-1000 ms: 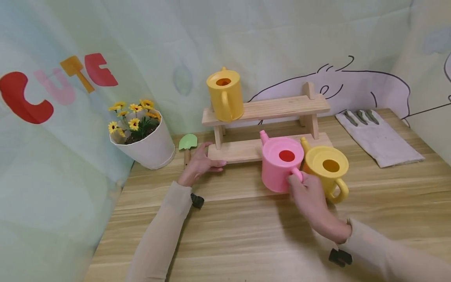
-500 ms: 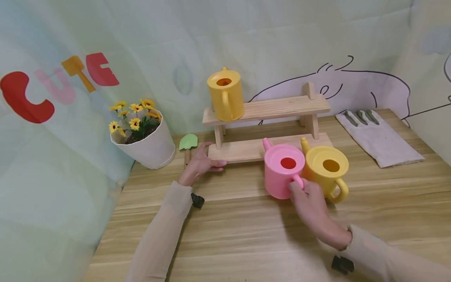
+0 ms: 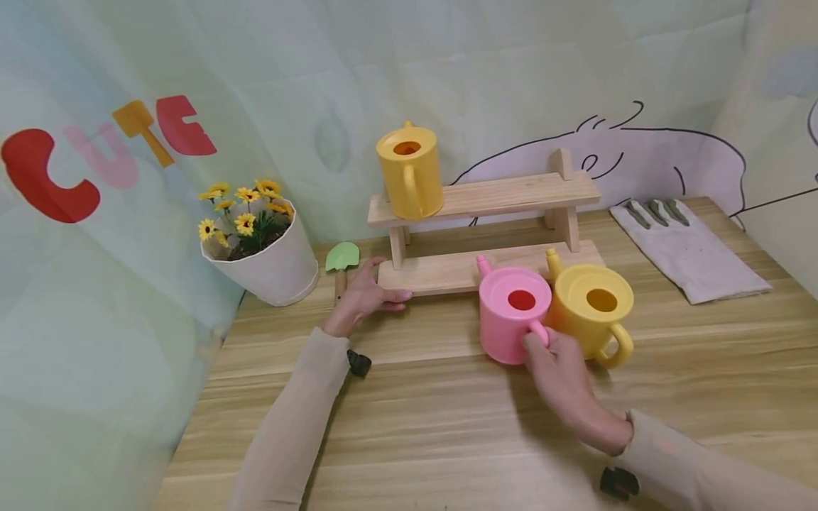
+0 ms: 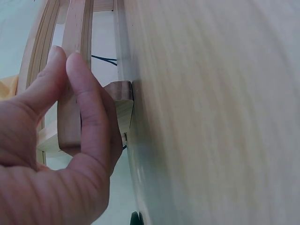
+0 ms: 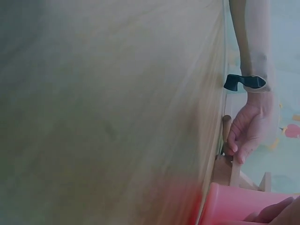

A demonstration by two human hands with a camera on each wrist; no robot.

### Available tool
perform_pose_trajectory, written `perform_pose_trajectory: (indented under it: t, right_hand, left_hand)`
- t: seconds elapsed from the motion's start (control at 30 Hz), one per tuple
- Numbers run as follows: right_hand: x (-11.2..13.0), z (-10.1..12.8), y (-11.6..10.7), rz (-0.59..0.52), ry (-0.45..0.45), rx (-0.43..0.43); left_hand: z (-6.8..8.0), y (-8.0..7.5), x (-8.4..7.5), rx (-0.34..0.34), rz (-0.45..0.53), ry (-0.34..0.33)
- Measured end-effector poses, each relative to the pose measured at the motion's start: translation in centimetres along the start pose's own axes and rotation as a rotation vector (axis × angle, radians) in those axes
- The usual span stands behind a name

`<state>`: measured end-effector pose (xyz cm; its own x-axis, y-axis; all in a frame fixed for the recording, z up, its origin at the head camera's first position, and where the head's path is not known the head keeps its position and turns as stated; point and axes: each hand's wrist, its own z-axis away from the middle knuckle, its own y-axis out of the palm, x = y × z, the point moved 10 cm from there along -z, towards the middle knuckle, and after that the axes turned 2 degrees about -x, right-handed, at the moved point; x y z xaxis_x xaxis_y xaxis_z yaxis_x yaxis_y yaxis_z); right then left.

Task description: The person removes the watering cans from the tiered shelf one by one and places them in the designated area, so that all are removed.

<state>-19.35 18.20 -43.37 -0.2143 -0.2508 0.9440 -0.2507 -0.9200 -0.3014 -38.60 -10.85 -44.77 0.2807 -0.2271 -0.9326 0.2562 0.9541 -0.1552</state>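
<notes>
My right hand (image 3: 554, 360) grips the handle of a pink watering can (image 3: 511, 321), whose base is down at the table top (image 3: 447, 426), right against a yellow watering can (image 3: 591, 309). My left hand (image 3: 366, 294) holds the left end of the lower board of a two-tier wooden shelf (image 3: 492, 195). In the left wrist view its fingers (image 4: 89, 110) pinch the board end (image 4: 72, 93). A second yellow can (image 3: 409, 170) stands on the upper board. The right wrist view shows the pink can (image 5: 234, 206) and my left hand (image 5: 248, 131) far off.
A white pot of yellow flowers (image 3: 262, 248) stands at the back left beside a green trowel (image 3: 341, 257). Grey gloves (image 3: 686, 245) lie at the back right. A printed curtain closes off the back and the left side.
My right hand has brought the pink can down and a little nearer, from in front of the lower board to beside the yellow can. The left hand has stayed on the shelf.
</notes>
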Motion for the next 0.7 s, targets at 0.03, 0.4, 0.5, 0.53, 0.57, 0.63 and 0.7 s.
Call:
perform_pose_trajectory:
  t: [0.03, 0.4, 0.5, 0.53, 0.57, 0.63, 0.7]
  right_hand:
    - [0.0, 0.1, 0.0, -0.006, 0.004, -0.001]
    - [-0.8, 0.0, 0.2, -0.019, -0.024, -0.026]
    - [-1.5, -0.2, 0.3, -0.028, -0.017, -0.022]
    - [-1.8, -0.4, 0.3, -0.029, -0.012, -0.015]
    - [-2.3, -0.6, 0.4, -0.03, 0.0, -0.011]
    - [-2.9, -0.8, 0.5, -0.026, 0.033, -0.001]
    - [-3.4, -1.0, 0.6, -0.014, 0.047, 0.02]
  left_hand:
    - [0.0, 0.0, 0.0, 0.0, 0.001, 0.001]
    - [0.0, 0.0, 0.0, -0.005, -0.011, 0.008]
    - [-0.1, 0.0, 0.0, -0.004, -0.016, 0.009]
    - [-0.1, 0.0, 0.0, -0.003, -0.015, 0.01]
    - [-0.1, 0.0, 0.0, -0.002, -0.013, 0.011]
    - [-0.2, 0.0, 0.1, 0.001, -0.008, 0.014]
    - [-0.2, 0.0, 0.1, 0.004, -0.003, 0.015]
